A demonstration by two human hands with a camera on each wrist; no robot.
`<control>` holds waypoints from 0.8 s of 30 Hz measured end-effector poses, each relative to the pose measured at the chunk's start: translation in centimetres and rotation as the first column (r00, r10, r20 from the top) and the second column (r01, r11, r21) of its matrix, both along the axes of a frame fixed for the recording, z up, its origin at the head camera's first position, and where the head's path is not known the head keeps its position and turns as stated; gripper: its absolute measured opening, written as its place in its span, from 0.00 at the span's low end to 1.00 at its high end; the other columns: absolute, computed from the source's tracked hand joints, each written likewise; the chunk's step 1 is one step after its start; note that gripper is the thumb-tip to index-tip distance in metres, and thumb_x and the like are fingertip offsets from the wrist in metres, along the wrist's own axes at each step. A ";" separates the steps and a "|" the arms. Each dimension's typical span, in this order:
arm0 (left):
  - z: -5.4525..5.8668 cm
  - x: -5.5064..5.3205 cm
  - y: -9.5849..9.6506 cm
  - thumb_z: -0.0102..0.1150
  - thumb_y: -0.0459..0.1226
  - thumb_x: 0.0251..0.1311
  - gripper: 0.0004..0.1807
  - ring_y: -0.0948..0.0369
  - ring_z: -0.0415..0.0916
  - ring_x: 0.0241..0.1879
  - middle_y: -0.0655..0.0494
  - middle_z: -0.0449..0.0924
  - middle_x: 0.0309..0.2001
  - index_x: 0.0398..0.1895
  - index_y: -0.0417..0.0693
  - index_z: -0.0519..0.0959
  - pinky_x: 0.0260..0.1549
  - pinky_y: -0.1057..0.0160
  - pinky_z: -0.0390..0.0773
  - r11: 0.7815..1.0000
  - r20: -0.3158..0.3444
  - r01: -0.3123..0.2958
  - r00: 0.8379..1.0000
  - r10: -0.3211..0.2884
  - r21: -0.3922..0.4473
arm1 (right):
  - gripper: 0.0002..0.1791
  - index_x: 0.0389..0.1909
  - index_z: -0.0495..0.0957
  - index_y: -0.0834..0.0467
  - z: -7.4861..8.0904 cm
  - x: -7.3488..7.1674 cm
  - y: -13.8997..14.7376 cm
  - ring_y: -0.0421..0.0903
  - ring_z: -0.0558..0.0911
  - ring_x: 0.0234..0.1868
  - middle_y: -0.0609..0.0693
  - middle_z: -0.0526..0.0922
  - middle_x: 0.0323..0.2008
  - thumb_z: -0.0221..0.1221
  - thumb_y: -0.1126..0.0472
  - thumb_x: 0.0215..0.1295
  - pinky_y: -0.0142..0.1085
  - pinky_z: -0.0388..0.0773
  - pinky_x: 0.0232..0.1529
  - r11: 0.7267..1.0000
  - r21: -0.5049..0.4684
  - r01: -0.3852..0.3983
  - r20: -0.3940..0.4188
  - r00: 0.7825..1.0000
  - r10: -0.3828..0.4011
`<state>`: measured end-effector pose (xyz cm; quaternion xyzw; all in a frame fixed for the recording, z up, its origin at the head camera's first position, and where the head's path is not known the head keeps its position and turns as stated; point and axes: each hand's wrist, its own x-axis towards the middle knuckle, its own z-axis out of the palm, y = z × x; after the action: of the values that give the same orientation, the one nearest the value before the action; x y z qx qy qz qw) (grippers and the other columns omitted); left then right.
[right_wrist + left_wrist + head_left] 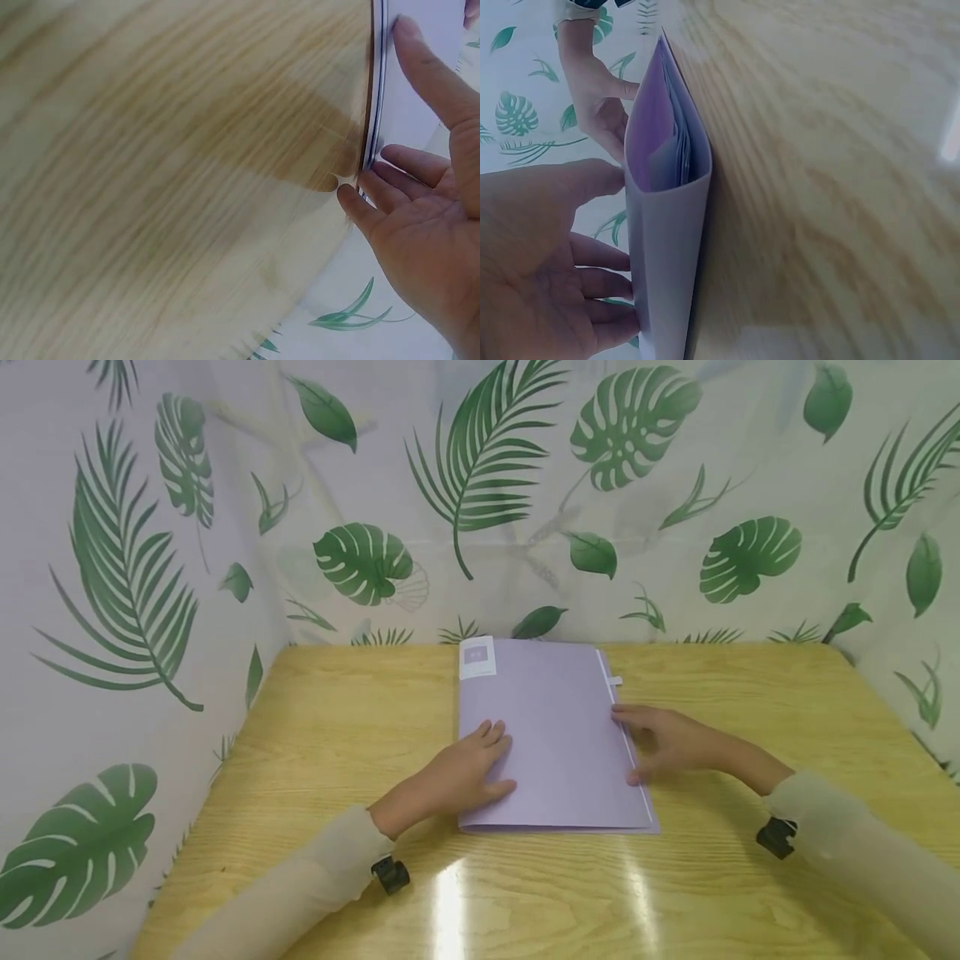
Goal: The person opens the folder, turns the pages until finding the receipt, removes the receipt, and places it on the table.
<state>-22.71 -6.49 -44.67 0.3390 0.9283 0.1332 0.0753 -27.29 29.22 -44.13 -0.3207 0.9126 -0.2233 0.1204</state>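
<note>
A pale purple display-book folder [551,735] lies closed on the table, a white label [477,657] at its upper left. The left wrist view shows its rounded spine [667,262] and sheets [681,142] inside its gaping lower end. My left hand [465,772] rests on the cover beside the spine, fingers extended. At the opposite long edge is my right hand [675,742]. Its thumb lies on the cover's border, while its relaxed fingers touch the edge farther up; the right wrist view shows the thumb [435,75] on the cover.
The wooden table [337,710] reaches back to a leaf-printed cloth [525,485], which also hangs along both sides. A small white tab [616,681] sticks out from the folder's right edge. Dark wrist cameras [392,875] sit at both sleeve cuffs.
</note>
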 end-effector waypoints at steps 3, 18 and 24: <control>-0.1 0.2 0.2 0.55 0.57 0.71 0.44 0.40 0.49 0.79 0.35 0.52 0.79 0.77 0.34 0.59 0.78 0.49 0.55 0.998 -0.004 0.009 1.000 -0.009 -0.058 | 0.59 0.70 0.64 0.76 0.1 0.5 0.2 0.74 0.63 0.73 0.74 0.65 0.72 0.81 0.47 0.43 0.67 0.61 0.70 1.000 0.020 -0.005 0.016 1.000 0.005; 0.7 1.7 2.3 0.61 0.69 0.57 0.61 0.40 0.46 0.80 0.34 0.47 0.80 0.79 0.35 0.54 0.79 0.50 0.55 0.968 -0.050 0.104 0.992 -0.119 -0.227 | 0.69 0.73 0.57 0.76 0.5 1.0 0.2 0.75 0.58 0.74 0.75 0.57 0.75 0.83 0.47 0.35 0.68 0.59 0.70 0.998 0.052 -0.036 0.071 0.997 0.032; 0.6 1.8 2.8 0.65 0.68 0.55 0.61 0.39 0.48 0.80 0.34 0.50 0.80 0.79 0.35 0.56 0.78 0.50 0.57 0.963 -0.068 0.095 0.991 -0.116 -0.251 | 0.70 0.73 0.57 0.76 0.6 1.2 0.0 0.75 0.57 0.75 0.75 0.55 0.75 0.82 0.44 0.35 0.67 0.60 0.71 0.997 0.078 -0.026 0.076 0.997 0.020</control>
<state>-20.88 -3.72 -44.10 0.3810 0.9206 -0.0018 0.0857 -26.07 29.19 -43.58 -0.3176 0.9117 -0.1976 0.1696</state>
